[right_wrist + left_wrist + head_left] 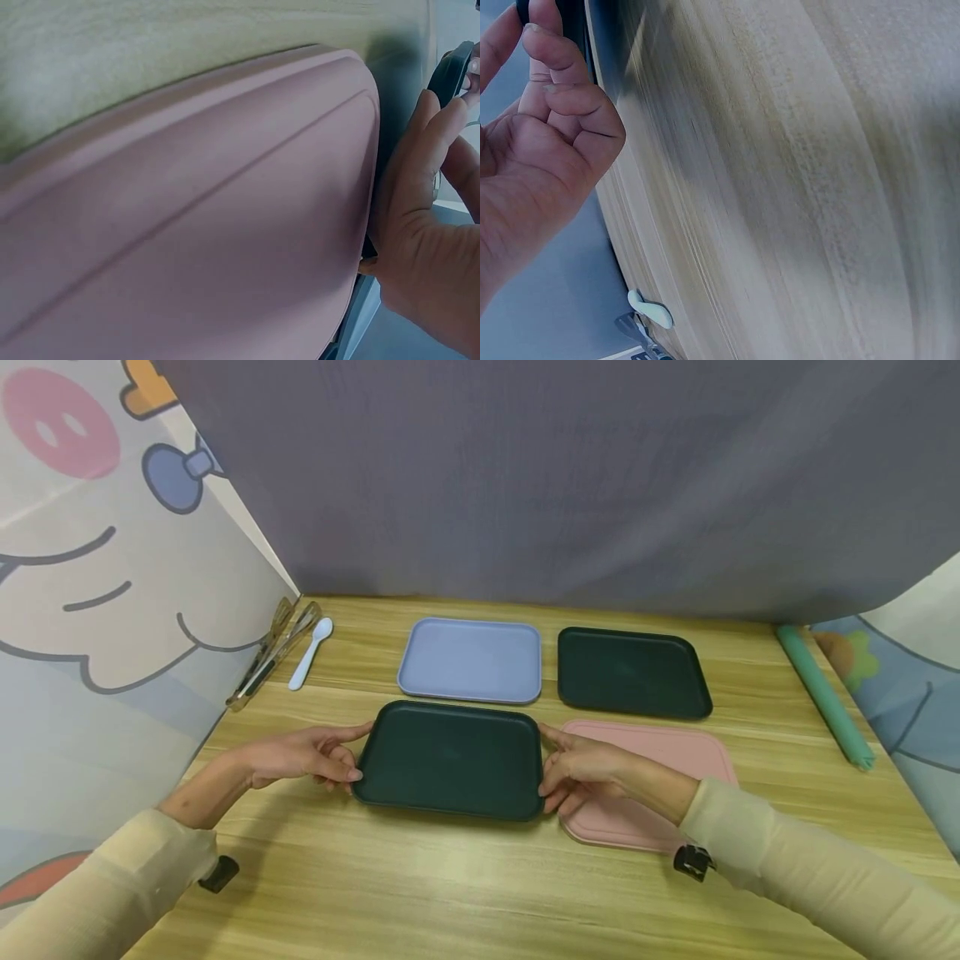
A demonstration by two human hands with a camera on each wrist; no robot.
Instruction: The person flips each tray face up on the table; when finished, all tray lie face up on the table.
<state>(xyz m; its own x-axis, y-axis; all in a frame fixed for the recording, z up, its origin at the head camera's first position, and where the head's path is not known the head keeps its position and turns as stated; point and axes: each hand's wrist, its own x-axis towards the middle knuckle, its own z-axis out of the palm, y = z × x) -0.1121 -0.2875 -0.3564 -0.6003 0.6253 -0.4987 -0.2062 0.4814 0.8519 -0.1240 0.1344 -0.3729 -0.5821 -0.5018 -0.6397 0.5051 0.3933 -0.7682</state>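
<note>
A dark green tray (450, 760) is held by both hands at its two short ends, in the middle of the head view. My left hand (318, 758) grips its left edge, with the thumb at the near corner and the index finger stretched along the side. On the opposite edge, my right hand (581, 772) pinches the tray, and its forearm passes over a flat pink rectangle (686, 747), a tray or board. In the left wrist view the left hand's (551, 127) fingers are bent. A dark tray end (450, 75) shows beyond the right hand (431, 180) in the right wrist view.
Behind lie a light blue tray (471, 660) and another dark green tray (633, 672). Metal tongs (273, 652) and a pale blue spoon (310, 654) lie at the back left of the wooden table (450, 893). A green roll (825, 697) lies along the right edge.
</note>
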